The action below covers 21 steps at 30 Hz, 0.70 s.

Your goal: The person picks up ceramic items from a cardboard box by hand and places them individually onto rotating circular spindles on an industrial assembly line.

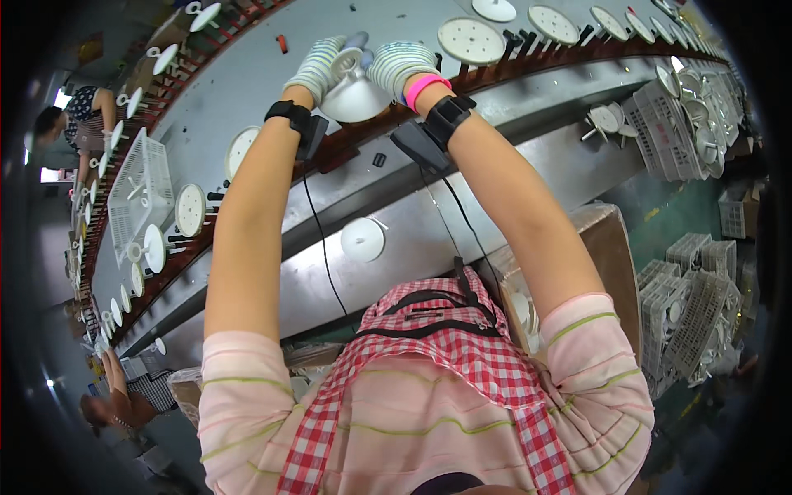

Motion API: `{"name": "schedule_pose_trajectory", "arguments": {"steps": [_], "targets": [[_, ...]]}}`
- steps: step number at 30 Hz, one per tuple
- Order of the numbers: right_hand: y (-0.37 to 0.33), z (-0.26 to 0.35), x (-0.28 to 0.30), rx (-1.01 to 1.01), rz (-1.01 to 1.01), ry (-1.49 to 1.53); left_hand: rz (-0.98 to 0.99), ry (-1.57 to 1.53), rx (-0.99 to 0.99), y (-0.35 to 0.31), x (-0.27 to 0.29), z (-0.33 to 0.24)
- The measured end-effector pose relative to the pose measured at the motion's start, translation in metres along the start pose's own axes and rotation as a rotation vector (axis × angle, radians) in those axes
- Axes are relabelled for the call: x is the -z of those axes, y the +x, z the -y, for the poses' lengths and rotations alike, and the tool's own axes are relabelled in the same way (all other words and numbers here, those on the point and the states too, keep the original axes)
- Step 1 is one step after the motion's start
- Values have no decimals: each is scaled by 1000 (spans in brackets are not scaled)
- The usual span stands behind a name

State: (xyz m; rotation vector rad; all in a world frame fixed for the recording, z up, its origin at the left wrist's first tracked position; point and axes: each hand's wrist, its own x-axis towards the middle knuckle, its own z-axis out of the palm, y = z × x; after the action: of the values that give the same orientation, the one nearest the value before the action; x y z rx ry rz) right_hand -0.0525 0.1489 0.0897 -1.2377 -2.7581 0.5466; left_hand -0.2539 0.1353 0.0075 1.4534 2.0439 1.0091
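Observation:
A white bell-shaped piece with a hollow neck is held at the far side of the steel bench, over the dark line of holders. My left hand, in a striped glove with grey fingertips, is closed around the left side of its neck. From the right, my right hand, in a matching glove, is closed against the same neck. The fingertips of both hands come together near the top of the neck, partly hidden. On the ledge nearer my body lies a white disc.
A curved line carries white discs on dark holders. White plastic baskets stand at left and right. A cardboard box is beside my right arm. Two people are at the left. Cables hang from my wrist devices.

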Motion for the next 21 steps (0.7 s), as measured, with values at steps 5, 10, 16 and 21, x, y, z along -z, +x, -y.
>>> {"name": "schedule_pose_trajectory", "arguments": {"steps": [5,10,16,21], "targets": [[52,-27,-42,241,28,50,-135,673,-19,-51,-17,-58],[16,46,-30,122,34,221,-268,426,361,-96,29,-8],[35,80,-43,90,45,337,-220,-341,339,-111,56,36],[-1,106,-72,571,-284,144,-167,642,-451,-124,168,192]]}}
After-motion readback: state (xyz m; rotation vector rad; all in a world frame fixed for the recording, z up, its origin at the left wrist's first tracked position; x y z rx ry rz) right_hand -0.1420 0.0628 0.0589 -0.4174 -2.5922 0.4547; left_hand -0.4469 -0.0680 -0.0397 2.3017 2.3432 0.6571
